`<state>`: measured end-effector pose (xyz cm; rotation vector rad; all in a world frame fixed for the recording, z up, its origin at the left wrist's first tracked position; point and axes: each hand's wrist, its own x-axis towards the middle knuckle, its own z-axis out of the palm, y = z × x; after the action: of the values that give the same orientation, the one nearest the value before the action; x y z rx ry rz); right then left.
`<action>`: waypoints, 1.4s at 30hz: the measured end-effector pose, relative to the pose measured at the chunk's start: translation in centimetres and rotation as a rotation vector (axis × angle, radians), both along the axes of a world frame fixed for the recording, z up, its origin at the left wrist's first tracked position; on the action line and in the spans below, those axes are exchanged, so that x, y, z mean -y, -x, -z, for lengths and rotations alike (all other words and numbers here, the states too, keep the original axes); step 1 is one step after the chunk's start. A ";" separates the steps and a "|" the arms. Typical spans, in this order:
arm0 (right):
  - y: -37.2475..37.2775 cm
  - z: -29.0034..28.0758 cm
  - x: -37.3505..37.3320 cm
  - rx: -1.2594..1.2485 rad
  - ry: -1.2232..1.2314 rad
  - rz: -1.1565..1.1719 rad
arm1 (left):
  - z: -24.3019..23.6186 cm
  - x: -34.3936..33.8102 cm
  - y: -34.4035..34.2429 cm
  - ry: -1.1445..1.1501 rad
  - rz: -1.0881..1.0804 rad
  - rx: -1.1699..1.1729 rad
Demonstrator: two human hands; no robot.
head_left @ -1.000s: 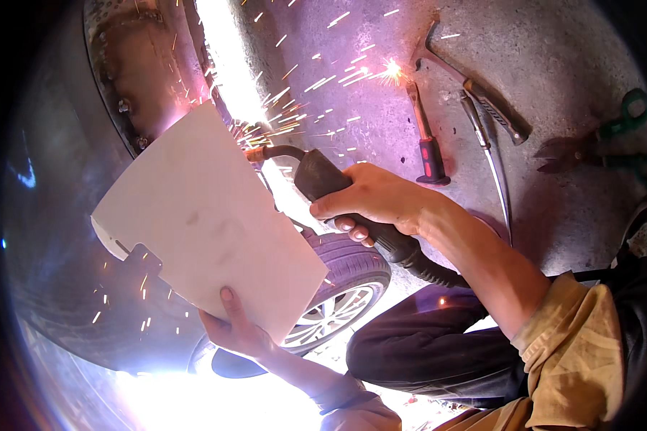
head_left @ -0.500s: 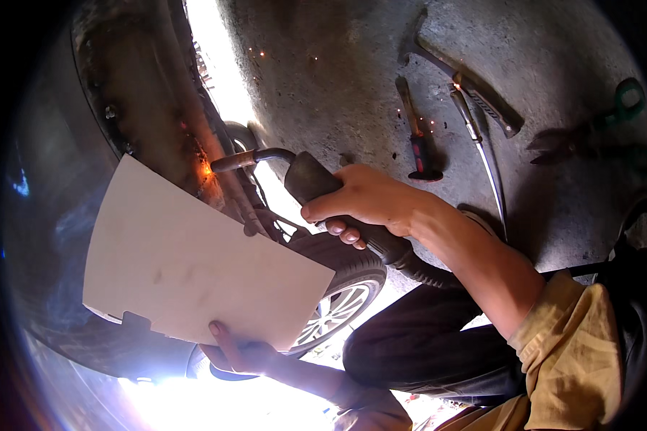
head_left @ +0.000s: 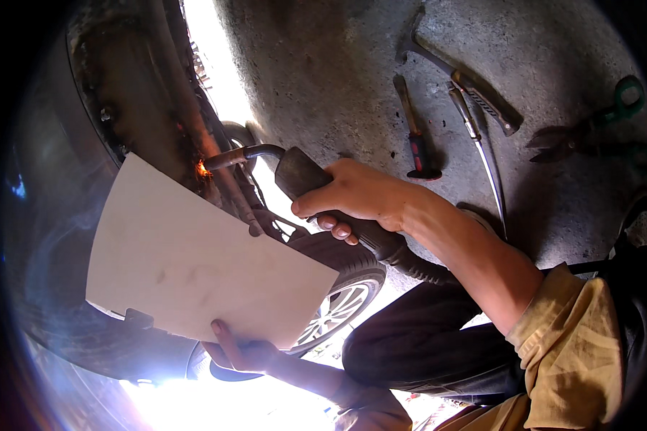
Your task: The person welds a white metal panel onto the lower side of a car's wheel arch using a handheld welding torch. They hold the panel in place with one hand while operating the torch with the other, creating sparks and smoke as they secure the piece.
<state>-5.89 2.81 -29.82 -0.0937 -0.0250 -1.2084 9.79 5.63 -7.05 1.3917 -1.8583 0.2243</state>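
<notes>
My right hand is wrapped round the black handle of a welding torch, whose bent neck points left. The torch's nozzle touches or almost touches a small orange glowing spot on the scorched edge of a car body panel. Below that spot, my left hand grips a white sheet of stiff board by its lower edge, thumb on the face turned to me. The board hides part of the car's side. Fingers of the left hand behind the board are mostly out of sight.
A hammer, a red-and-black handled chisel, a slim metal rod-like tool and green-handled snips lie on the concrete floor. A car wheel stands behind the board. Glaring light fills the bottom left.
The torch nozzle has shifted slightly left and up. The orange glow has shrunk, and the flying sparks are gone. The board has moved a little to the right.
</notes>
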 end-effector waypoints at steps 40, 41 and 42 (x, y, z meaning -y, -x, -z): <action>-0.7 0.1 -0.2 0.070 -0.006 -0.071 | 0.1 0.1 -0.6 0.025 0.003 -0.023; -0.6 0.0 -0.2 0.066 -0.008 -0.075 | 0.1 0.1 -0.5 0.030 -0.001 -0.021; -0.5 0.0 -0.2 0.066 -0.007 -0.077 | 0.2 0.0 -0.4 0.035 -0.005 -0.018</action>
<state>-5.37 2.98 -29.80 -0.0466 -0.0815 -1.1339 10.15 5.60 -7.29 1.3699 -1.8280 0.2447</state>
